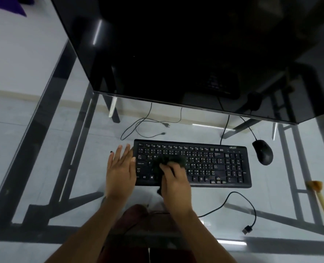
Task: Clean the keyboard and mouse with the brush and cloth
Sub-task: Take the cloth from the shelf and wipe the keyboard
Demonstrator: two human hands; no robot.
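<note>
R hand [173,182] is gripping dark cloth [171,161] on black keyboard [214,164]; L hand [120,168] is lying flat, fingers straight, at kbd's left edge.

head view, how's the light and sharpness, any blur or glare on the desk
Head view: dim, cool light; the black cloth under the right hand smears into the keyboard; pale glare streaks on the glass desk; wide-angle bending at the edges; brush soft at right.
</note>
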